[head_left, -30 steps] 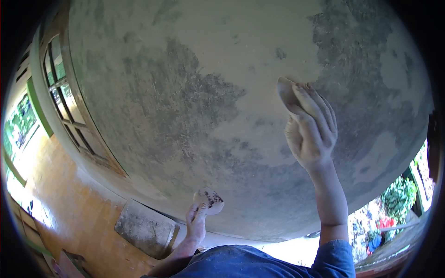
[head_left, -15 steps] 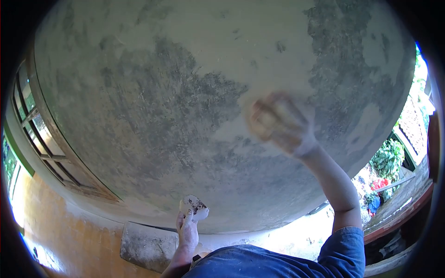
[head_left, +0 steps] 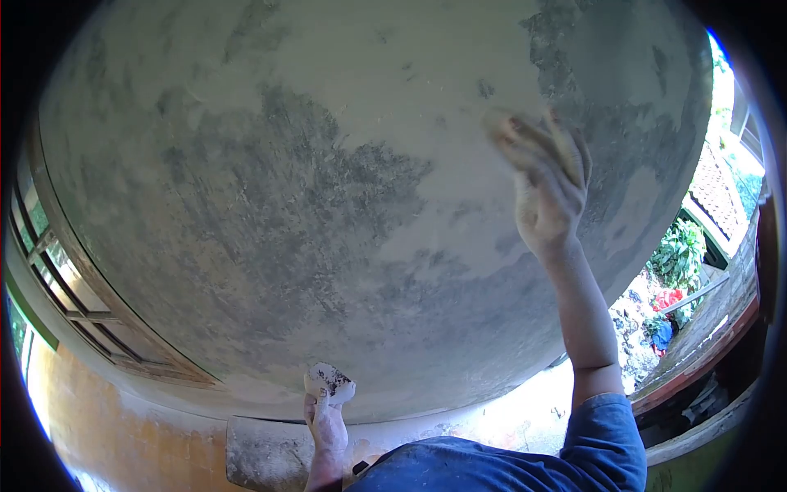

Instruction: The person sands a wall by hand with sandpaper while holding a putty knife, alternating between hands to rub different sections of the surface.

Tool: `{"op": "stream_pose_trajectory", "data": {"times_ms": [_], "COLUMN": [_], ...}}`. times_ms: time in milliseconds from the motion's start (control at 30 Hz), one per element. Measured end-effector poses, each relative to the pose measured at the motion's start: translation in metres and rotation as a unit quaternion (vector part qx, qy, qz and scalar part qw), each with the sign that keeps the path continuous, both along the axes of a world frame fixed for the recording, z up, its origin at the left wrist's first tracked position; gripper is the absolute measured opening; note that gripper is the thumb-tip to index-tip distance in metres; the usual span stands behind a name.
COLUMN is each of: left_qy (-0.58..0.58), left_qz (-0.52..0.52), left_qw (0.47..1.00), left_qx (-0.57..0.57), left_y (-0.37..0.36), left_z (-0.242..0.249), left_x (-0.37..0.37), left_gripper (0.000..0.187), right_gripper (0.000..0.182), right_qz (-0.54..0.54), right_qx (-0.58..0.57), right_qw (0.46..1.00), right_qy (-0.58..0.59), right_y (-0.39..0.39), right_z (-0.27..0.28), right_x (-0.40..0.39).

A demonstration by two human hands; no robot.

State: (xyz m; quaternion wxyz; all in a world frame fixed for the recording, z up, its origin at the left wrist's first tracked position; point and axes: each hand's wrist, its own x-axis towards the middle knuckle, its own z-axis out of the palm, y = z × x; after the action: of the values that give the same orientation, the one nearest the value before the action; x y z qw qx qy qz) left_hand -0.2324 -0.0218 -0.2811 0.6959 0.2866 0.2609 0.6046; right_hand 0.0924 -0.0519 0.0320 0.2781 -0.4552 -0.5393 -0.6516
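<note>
My left hand (head_left: 327,422), dusted white, is low in front of my body with its fingers closed on a whitish flat piece with dark specks (head_left: 329,382). My right hand (head_left: 551,176) is raised at the grey wall (head_left: 328,221), fingers pointing up. Its fingers seem to press a thin, pale tan thing against the surface, but motion blurs it and I cannot make out its kind. Pale smooth coating covers parts of the wall, and darker rough patches show around the hand.
A wooden-framed window (head_left: 78,287) is at the left, above a worn yellow wall (head_left: 147,439). A grey slab-like block (head_left: 266,451) sits below my left hand. At the right are leafy plants (head_left: 680,250) and a red-edged ledge (head_left: 697,361).
My right hand has moved up and to the right across the wall. My left hand keeps its hold on the whitish piece and appears slightly lower as the view shifts.
</note>
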Motion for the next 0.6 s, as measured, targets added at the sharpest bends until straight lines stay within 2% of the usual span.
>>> {"op": "stream_pose_trajectory", "data": {"times_ms": [33, 67, 133, 267, 333, 367, 400, 467, 533, 600], "left_qy": [-0.001, -0.002, 0.006, 0.002, -0.014, -0.014, -0.012, -0.007, 0.003, 0.003], "left_qz": [0.013, 0.012, -0.013, -0.004, -0.004, -0.007, -0.004, -0.003, 0.016, 0.018], "left_qw": [1.0, 1.0, 1.0, 1.0, 1.0, 1.0, 1.0, 1.0, 1.0, 1.0], "left_qx": [-0.007, -0.007, 0.017, 0.016, 0.021, 0.022, 0.016, 0.011, -0.008, -0.007], "left_y": [-0.001, 0.0, -0.001, -0.001, 0.0, 0.0, 0.0, 0.0, 0.001, 0.001], "left_z": [0.0, -0.001, -0.002, -0.001, -0.006, -0.007, -0.008, -0.008, -0.005, -0.002], "left_x": [0.0, -0.001, -0.005, -0.008, -0.012, -0.012, -0.013, -0.013, -0.013, -0.012], "left_gripper": [0.035, 0.035, 0.037, 0.039, 0.041, 0.041, 0.04, 0.04, 0.039, 0.038], "right_gripper": [0.025, 0.025, 0.016, 0.013, 0.016, 0.016, 0.016, 0.011, 0.008, 0.008], "right_qz": [0.125, 0.124, 0.208, 0.12, 0.042, 0.109, 0.106, 0.116, 0.146, 0.04], "right_qx": [0.0, 0.0, -0.146, -0.104, 0.024, 0.0, 0.001, -0.153, -0.116, -0.032], "right_qw": [0.992, 0.992, 0.965, 0.985, 0.998, 0.994, 0.994, 0.981, 0.98, 0.999], "right_qy": [0.009, 0.009, -0.06, -0.067, 0.033, 0.032, 0.032, -0.042, -0.066, -0.005], "right_y": [0.016, 0.023, 0.025, 0.011, 0.001, 0.011, 0.016, 0.015, 0.016, 0.001], "right_z": [-0.007, -0.024, -0.059, -0.027, -0.013, -0.016, -0.03, -0.063, -0.045, -0.015], "right_x": [0.009, -0.002, -0.035, -0.013, 0.002, -0.004, -0.014, -0.034, -0.026, -0.008]}}
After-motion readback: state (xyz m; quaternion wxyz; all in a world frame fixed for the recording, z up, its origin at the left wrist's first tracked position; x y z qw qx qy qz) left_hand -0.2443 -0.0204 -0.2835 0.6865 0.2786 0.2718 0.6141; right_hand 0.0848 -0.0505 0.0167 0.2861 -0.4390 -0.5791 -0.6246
